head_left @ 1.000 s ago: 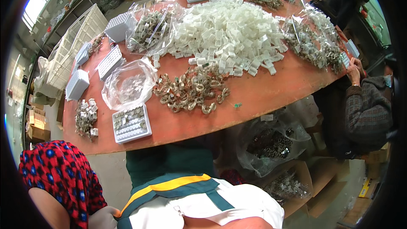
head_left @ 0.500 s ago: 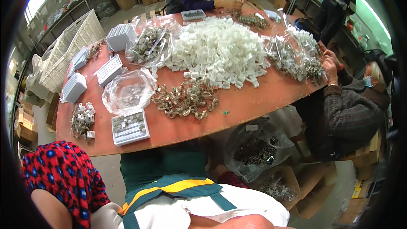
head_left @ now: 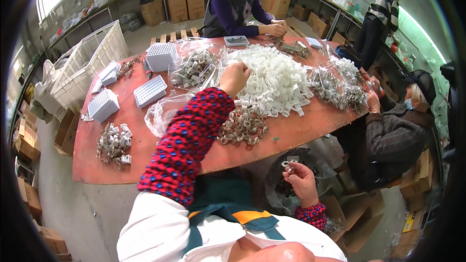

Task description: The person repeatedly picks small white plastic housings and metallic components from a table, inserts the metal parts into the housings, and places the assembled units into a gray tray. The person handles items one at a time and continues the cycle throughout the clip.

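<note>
**A:** Since there's only the head view to go on, how crowded is that table [head_left: 145,165]?

**B:** Pretty crowded up top, roomier down low. The left hand [head_left: 234,78] is stretched out over the near edge of the white pile [head_left: 272,80], fingers curled into a loose fist. Can't tell if it's got a piece in there, the knuckles hide it. The right hand [head_left: 302,180] sits below the table's front edge, near the lap, pinching a small metal ring [head_left: 287,165] between thumb and fingers.

**A:** Any bare space?

**B:** The front strip of the red tabletop is open on the left, between a clump of clips [head_left: 112,141] by the left edge and a heap of rings [head_left: 241,126] just under the white pile. Behind that it's wall to wall: white trays [head_left: 150,90], clear crinkly bags [head_left: 194,68] full of metal bits, more along the right edge.

**A:** Textures?

**B:** White pieces look like small blocky plastic, matte. Rings are dull brass-grey, tangled together. Trays are gridded. The table's front edge curves and overhangs a dark bag [head_left: 291,184] beside the right hand. A white lattice crate [head_left: 92,63] stands off the left corner, cardboard boxes [head_left: 187,2] at the back. Two other people sit at the far and right sides.
</note>
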{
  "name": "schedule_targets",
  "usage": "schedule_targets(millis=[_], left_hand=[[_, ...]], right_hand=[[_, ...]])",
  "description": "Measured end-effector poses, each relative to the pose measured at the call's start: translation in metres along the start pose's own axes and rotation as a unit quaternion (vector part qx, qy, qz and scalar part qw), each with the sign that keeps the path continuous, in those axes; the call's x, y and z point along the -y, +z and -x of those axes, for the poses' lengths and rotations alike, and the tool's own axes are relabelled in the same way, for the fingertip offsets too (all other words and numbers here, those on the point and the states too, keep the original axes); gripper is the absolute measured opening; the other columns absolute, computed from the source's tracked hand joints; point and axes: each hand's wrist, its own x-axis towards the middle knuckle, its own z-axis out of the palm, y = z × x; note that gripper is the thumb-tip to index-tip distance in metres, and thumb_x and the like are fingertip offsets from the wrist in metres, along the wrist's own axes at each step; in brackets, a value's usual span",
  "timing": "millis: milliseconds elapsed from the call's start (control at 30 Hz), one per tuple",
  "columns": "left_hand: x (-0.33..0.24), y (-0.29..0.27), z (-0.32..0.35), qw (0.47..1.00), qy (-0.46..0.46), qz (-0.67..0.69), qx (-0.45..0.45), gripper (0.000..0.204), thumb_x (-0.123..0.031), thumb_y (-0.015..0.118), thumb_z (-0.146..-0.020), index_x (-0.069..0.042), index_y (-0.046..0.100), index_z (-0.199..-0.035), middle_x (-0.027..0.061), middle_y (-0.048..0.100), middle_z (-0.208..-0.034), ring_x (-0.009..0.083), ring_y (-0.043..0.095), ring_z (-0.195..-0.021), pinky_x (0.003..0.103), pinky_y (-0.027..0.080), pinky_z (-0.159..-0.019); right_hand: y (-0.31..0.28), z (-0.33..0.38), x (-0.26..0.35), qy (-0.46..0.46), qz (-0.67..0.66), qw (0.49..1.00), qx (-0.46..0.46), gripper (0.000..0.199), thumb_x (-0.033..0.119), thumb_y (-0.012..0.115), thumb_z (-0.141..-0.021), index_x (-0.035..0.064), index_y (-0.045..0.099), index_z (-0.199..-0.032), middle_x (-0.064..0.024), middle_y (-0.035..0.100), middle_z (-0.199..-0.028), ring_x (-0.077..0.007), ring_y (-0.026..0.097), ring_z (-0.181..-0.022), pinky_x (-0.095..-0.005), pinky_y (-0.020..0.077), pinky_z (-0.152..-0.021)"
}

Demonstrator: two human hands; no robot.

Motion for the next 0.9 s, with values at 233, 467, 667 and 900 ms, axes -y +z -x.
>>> schedule_targets(millis=[233,467,667,900], left_hand=[[0.034,0.078,-0.014,0.991,-0.020,-0.121,0.059,0.027,-0.023,0.072,-0.084,-0.001,0.074,-0.101,0.0210,0.072,-0.097,0.0382,0.069,-0.093,0.046,0.055,-0.086],[0.039,0.017,-0.011,0.993,0.056,-0.099,-0.014,0.021,-0.020,0.062,-0.090,-0.003,0.074,-0.090,0.0226,0.069,-0.089,0.0419,0.066,-0.087,0.049,0.053,-0.078],[0.000,-0.091,0.061,0.981,-0.079,0.133,0.119,0.024,-0.017,0.063,-0.090,0.004,0.071,-0.082,0.0103,0.070,-0.072,0.0177,0.067,-0.066,0.033,0.053,-0.064],[-0.016,-0.161,0.206,0.892,-0.228,0.358,0.155,0.016,-0.009,0.064,-0.097,0.003,0.063,-0.108,0.0063,0.067,-0.090,0.0099,0.067,-0.079,0.025,0.059,-0.071]], right_hand=[[0.004,-0.006,0.026,-0.149,0.303,0.940,-0.046,0.028,0.004,0.074,-0.089,0.0027,0.068,-0.116,-0.0116,0.063,-0.123,-0.0157,0.067,-0.101,-0.0230,0.0536,-0.075],[0.021,-0.048,0.029,-0.184,0.205,0.961,-0.011,0.020,0.004,0.066,-0.096,-0.0044,0.064,-0.115,-0.0117,0.063,-0.121,-0.0156,0.063,-0.111,-0.0282,0.0518,-0.093],[0.100,-0.097,0.026,-0.176,0.136,0.968,0.114,0.021,0.007,0.064,-0.098,-0.0018,0.064,-0.117,-0.0109,0.062,-0.125,-0.0139,0.066,-0.101,-0.0277,0.0555,-0.085],[0.198,-0.103,0.000,-0.028,0.053,0.956,0.288,0.027,0.011,0.065,-0.098,-0.0020,0.063,-0.122,-0.0114,0.066,-0.122,-0.0153,0.068,-0.098,-0.0293,0.0560,-0.084]])
